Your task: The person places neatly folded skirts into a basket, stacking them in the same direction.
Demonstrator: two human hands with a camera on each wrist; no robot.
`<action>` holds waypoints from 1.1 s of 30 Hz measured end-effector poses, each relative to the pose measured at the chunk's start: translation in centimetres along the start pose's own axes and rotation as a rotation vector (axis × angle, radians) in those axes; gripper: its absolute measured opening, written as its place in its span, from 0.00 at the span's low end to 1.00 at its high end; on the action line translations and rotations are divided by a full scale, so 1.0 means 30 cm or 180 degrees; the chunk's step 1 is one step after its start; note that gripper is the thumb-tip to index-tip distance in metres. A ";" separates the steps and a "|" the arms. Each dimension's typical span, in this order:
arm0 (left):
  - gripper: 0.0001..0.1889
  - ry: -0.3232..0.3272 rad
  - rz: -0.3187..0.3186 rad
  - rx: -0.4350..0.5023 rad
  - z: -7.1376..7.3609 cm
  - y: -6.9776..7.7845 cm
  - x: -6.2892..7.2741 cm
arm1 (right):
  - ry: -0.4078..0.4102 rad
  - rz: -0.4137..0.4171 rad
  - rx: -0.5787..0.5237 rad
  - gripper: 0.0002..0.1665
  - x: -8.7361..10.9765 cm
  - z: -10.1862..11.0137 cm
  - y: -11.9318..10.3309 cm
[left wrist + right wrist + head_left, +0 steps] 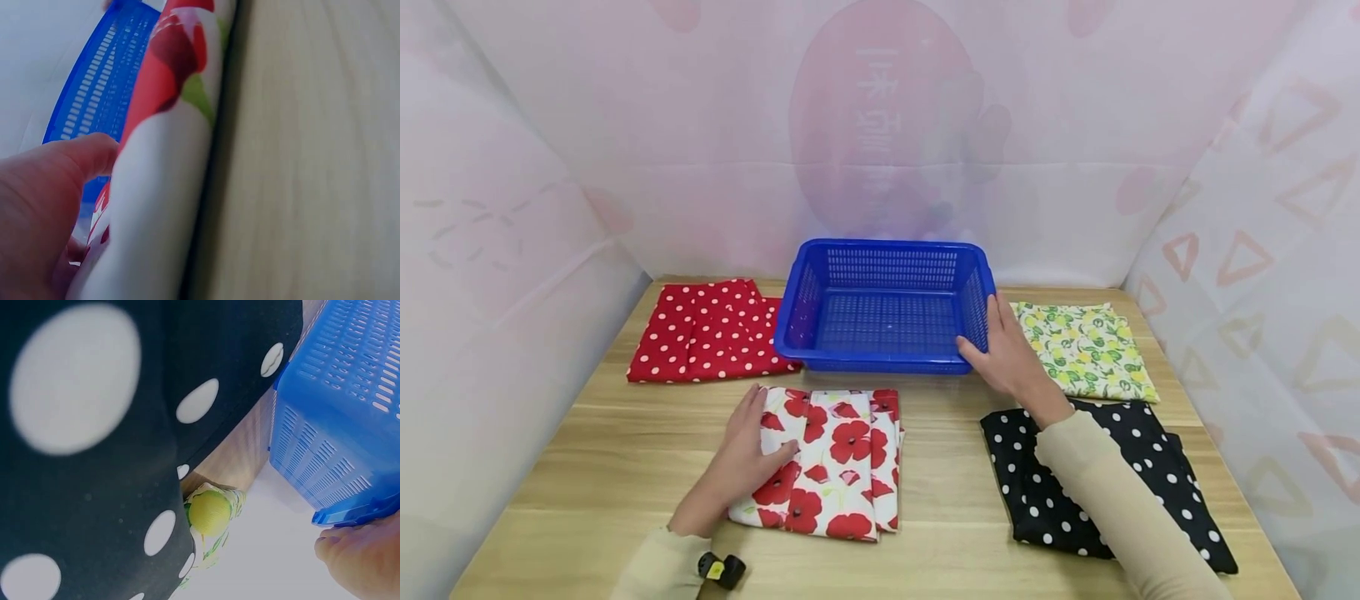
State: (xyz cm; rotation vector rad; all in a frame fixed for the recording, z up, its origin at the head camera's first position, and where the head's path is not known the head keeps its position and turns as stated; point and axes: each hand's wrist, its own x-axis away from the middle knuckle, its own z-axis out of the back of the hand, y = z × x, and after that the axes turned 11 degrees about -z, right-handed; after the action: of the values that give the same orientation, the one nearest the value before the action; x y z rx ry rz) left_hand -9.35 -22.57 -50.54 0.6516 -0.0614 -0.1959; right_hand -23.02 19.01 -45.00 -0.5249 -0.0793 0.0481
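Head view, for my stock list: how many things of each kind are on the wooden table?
Dotted: 2 (folded red cloth with pale dots, folded black cloth with white dots)
Flowered: 1 (folded white cloth with red flowers)
Yellow-and-green print: 1 (folded white cloth with yellow-and-green print)
Basket: 1 (rectangular blue plastic basket)
Total: 5

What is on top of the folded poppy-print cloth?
The left hand lies over the left edge of the poppy-print cloth; nothing else shows on top. The patch beneath the hand is covered.
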 end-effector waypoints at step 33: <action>0.56 0.0008 0.0040 0.0006 -0.123 0.182 -0.070 | 0.0101 -0.0002 -0.0149 0.56 0.018 0.012 -0.023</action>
State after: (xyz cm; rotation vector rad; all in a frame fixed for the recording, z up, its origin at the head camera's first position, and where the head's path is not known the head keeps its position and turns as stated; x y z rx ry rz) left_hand -10.09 -15.71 -50.15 0.6532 -0.0633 -0.1830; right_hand -22.49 18.63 -44.30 -0.5724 -0.0495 0.0375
